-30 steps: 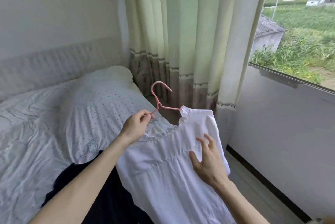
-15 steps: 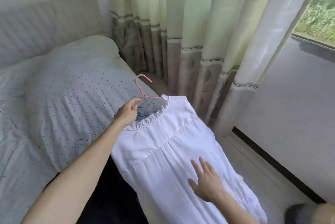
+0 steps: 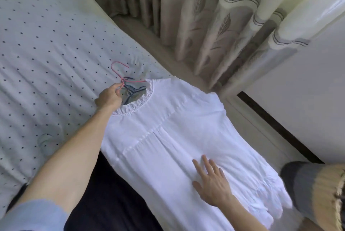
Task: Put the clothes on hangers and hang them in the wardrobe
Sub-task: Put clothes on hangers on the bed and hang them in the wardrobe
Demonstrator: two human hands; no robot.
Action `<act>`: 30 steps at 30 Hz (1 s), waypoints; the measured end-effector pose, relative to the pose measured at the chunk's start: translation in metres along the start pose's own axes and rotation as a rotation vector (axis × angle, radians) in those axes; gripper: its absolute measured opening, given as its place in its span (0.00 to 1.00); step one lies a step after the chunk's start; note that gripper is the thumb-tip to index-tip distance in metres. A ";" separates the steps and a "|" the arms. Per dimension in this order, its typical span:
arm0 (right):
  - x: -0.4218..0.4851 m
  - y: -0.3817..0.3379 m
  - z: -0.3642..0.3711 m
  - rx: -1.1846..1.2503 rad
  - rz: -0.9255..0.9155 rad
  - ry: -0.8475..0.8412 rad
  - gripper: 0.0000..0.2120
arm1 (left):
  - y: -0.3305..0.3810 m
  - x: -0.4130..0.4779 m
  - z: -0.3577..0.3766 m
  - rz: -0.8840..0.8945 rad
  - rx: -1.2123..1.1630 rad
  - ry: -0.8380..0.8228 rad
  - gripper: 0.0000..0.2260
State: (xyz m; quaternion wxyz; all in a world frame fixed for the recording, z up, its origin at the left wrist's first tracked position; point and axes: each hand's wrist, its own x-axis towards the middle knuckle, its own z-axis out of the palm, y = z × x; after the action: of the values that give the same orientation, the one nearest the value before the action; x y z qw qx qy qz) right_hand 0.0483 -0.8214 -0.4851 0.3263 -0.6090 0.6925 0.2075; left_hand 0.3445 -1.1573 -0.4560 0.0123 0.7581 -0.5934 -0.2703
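A white dress [image 3: 173, 137] with a frilled neckline hangs on a pink wire hanger [image 3: 122, 73], whose hook sticks out above the collar. My left hand [image 3: 109, 98] pinches the hanger at the base of the hook and holds the dress up over the bed's edge. My right hand [image 3: 211, 184] lies flat with straight fingers on the front of the dress, low on its skirt. Several dark blue hangers [image 3: 133, 90] show through the neck opening, lying on the bedding behind. The wardrobe is out of view.
A dotted white duvet [image 3: 46, 53] covers the bed on the left. Dark clothing [image 3: 104, 193] lies under the dress. A patterned curtain [image 3: 214, 15] hangs behind, beside a white wall [image 3: 308, 85]. A grey and tan object [image 3: 317, 193] sits at the lower right.
The view tilted down and closer. My right hand slid down the dress front from the chest to the skirt. My left hand kept its pinch on the hanger.
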 end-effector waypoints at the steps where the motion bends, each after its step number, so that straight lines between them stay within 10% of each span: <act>1: 0.007 -0.003 0.007 -0.023 0.008 0.004 0.41 | -0.004 0.006 0.011 -0.007 0.062 -0.015 0.18; 12: 0.022 -0.014 0.018 -0.018 -0.012 -0.036 0.37 | -0.007 -0.184 0.179 0.672 0.261 -0.166 0.30; 23: -0.034 0.014 -0.024 0.117 0.018 -0.071 0.22 | 0.011 -0.215 0.138 0.453 0.695 -0.522 0.28; 30: -0.169 0.089 -0.048 0.371 0.149 0.233 0.20 | 0.062 -0.306 0.086 0.527 0.750 -0.530 0.27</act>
State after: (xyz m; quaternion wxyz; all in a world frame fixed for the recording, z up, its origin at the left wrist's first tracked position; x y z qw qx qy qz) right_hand -0.0402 -0.7192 -0.3426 0.3344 -0.5057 0.7947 0.0286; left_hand 0.2069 -0.8722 -0.3879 -0.3426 0.4412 -0.8026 -0.2094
